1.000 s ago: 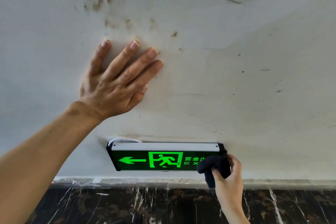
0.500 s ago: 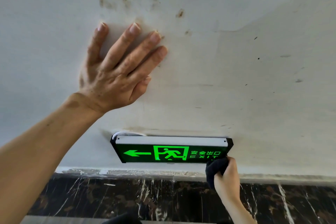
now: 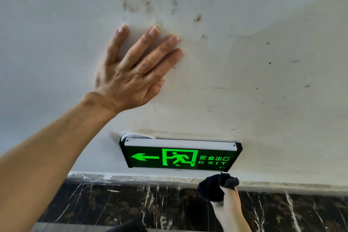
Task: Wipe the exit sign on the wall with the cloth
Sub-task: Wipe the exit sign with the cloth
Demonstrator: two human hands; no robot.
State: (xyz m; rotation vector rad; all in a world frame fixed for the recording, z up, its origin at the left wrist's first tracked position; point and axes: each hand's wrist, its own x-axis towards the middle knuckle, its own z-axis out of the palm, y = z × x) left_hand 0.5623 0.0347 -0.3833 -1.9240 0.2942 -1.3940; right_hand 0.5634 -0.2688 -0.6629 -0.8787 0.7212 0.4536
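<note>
Head view: right hand (image 3: 228, 205) fingers clamp bunched cloth (image 3: 214, 187), hiding them; left hand (image 3: 131, 79) splayed.

The sign (image 3: 180, 157) glowed green on black; the cloth (image 3: 216, 187) was black; the wall (image 3: 244, 81) white, brown-smudged; the skirting (image 3: 131, 205) dark, white-veined.

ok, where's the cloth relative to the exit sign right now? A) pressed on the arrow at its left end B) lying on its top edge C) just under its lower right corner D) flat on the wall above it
C: the right hand bunches the dark cloth just below the exit sign at its lower right corner, with the whole green face uncovered.
</note>
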